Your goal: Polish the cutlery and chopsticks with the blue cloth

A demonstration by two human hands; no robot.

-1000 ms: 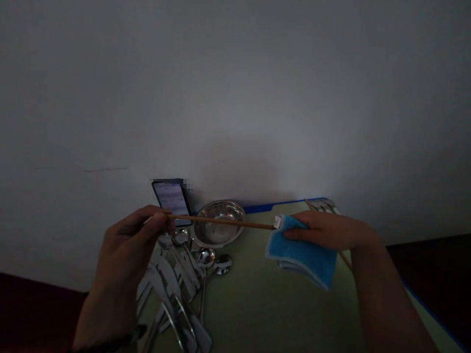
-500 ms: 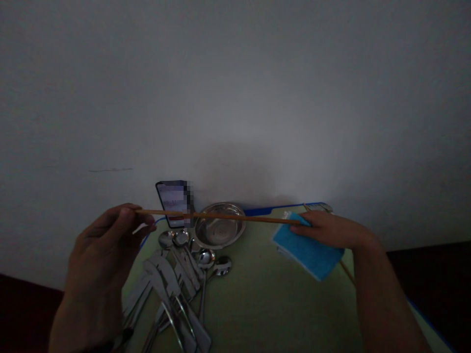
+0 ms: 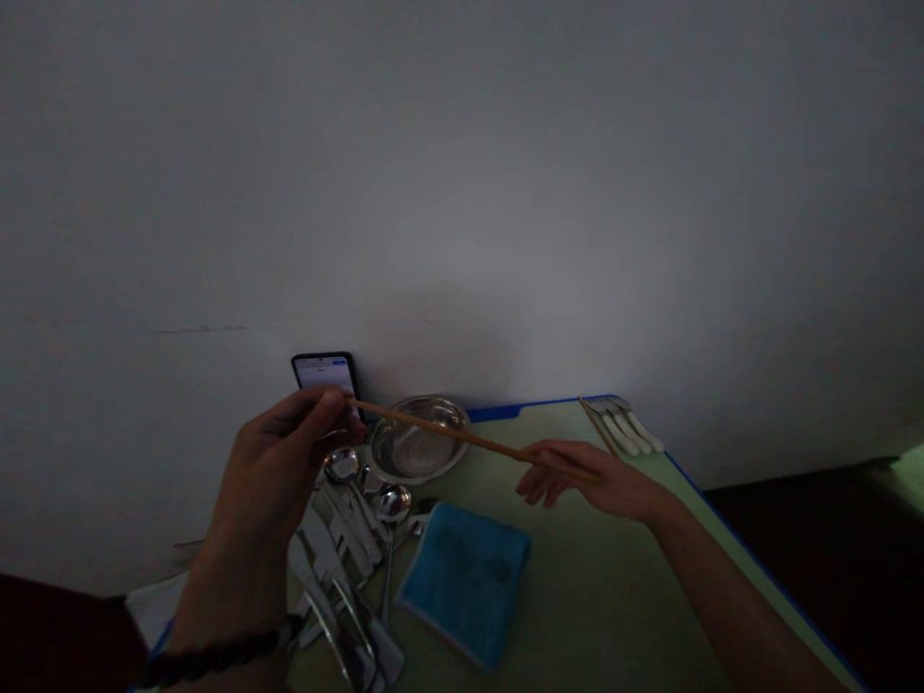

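My left hand pinches one end of a thin wooden chopstick and holds it above the table. The stick slants down to the right, and its far end lies in the loosely curled fingers of my right hand. A folded blue cloth lies flat on the green table below the stick, free of both hands. Several metal spoons and knives lie in a heap under my left hand.
A steel bowl stands by the wall, with a lit phone leaning upright to its left. Another chopstick and white-handled cutlery lie at the far right corner. The table has a blue edge.
My right hand let go of the blue cloth, which now lies on the table nearer the cutlery heap. The chopstick tilted down to the right, and my left hand came back toward the middle.
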